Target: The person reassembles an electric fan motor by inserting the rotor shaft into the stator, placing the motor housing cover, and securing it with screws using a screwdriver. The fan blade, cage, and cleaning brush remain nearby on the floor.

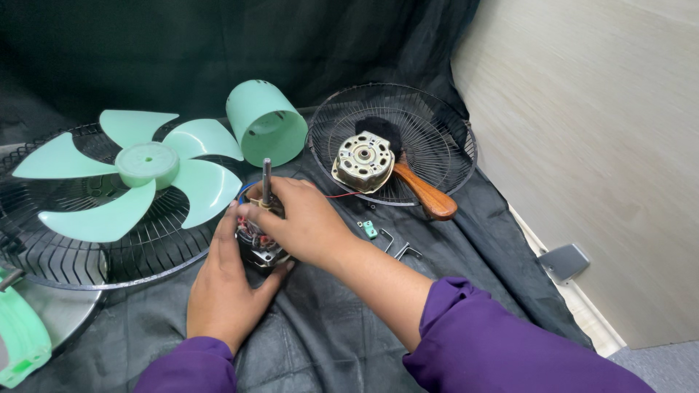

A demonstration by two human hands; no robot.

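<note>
We judged the fan well taken apart: the pale green blade [138, 171] lay loose on one wire guard [80, 247] at our left, the green cylindrical motor cover [268, 120] stood on its side behind it, and the second guard [393, 142] lay at the back right with a metal motor end plate [364, 159] and a wooden tool handle [426, 193] resting in it. The motor core [261, 244] with its upright shaft [266, 180] sat on the black cloth [328, 335] near the middle, between our hands. Our left hand [222, 291] cupped it from below and behind, fingers wrapped against its side. Our right hand [309, 222] lay over the top, fingers curled together around the base of the shaft. What was left, as far as we could judge, was work on the core itself; its windings and red and blue wires [251, 191] were exposed.

Much was hard to read. Our right hand covered most of the core, so we could not tell whether its fingertips pinched a part or merely steadied it. The small green piece [370, 230] and bent metal bits [399, 247] beside our right wrist were too small to name. The working end of the wooden-handled tool was hidden under the end plate. A green part [22, 342] at the lower left was cut off by the frame edge
</note>
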